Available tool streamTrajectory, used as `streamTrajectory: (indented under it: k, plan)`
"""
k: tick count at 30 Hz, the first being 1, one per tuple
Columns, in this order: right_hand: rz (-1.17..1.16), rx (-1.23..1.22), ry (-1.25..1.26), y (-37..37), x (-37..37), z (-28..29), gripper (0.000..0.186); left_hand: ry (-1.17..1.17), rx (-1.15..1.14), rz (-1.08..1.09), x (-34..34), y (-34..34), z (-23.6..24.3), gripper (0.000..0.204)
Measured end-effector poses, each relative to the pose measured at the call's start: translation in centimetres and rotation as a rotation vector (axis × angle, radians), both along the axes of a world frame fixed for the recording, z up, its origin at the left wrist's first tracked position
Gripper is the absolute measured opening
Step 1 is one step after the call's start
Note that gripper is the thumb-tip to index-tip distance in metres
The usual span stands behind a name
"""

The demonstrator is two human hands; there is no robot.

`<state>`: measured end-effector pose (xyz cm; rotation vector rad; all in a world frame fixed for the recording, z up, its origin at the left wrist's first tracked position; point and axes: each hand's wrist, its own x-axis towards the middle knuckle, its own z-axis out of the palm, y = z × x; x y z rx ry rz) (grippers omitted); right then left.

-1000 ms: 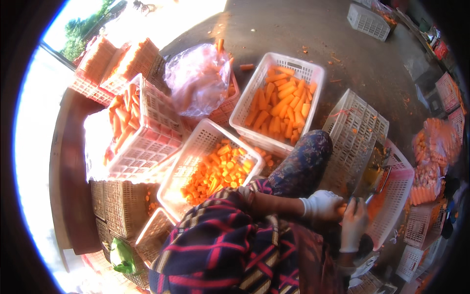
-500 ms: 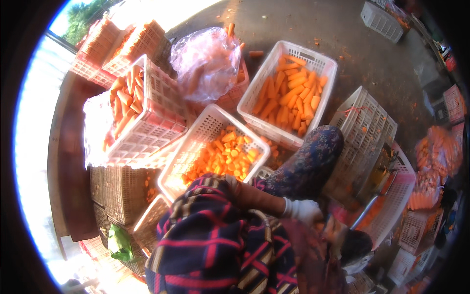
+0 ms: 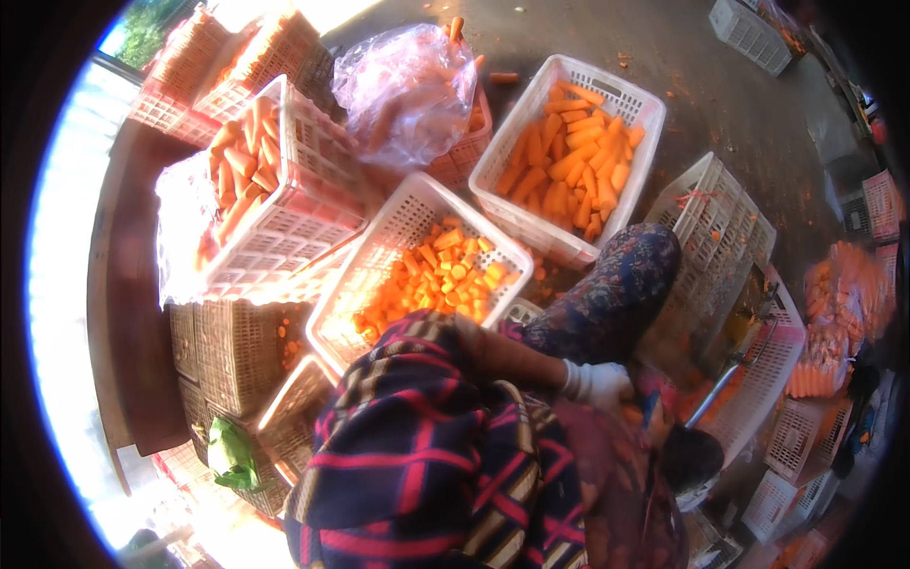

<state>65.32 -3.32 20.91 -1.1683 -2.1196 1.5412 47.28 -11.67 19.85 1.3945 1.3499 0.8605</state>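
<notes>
My left hand (image 3: 599, 383), in a white glove, lies right of my patterned trouser leg (image 3: 607, 284), its fingers curled round something I cannot make out. Close beside it is my right hand (image 3: 658, 425), small and blurred, next to a red and blue item (image 3: 654, 391) whose kind is unclear. Whether the right fingers grip it does not show. Just beyond the hands lies a white crate (image 3: 758, 379) with orange bits in it, crossed by a metal rod (image 3: 713, 394). In front of me a white crate (image 3: 327, 318) holds cut carrot pieces (image 3: 445, 270).
Farther off, another white crate (image 3: 654, 119) holds whole carrots (image 3: 578, 156). Crates of carrots (image 3: 322, 204) are stacked at the left, by a pink crate under clear plastic (image 3: 403, 90). An upended crate (image 3: 725, 213) stands at right, before bagged carrots (image 3: 834, 313).
The view has shifted slightly, so the crates sit a little higher in it. My hands stay close together right of my leg; the red and blue item now shows more plainly between them.
</notes>
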Motion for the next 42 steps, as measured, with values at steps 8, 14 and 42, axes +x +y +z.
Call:
streamTrajectory:
  k: [8,14,42]
  plan:
    - [0.044,0.046,0.234,2.5,-1.8,1.8,0.036,-0.070,0.069,0.242,-1.4,-0.5,3.4,0.045]
    - [-0.297,0.382,0.047,6.8,1.1,3.0,0.039,-0.406,0.182,1.080,-11.7,-2.0,1.8,0.040]
    - [-0.650,0.174,-0.772,7.6,3.7,-4.8,0.053,0.489,-0.567,1.178,-39.0,14.2,-24.4,0.058]
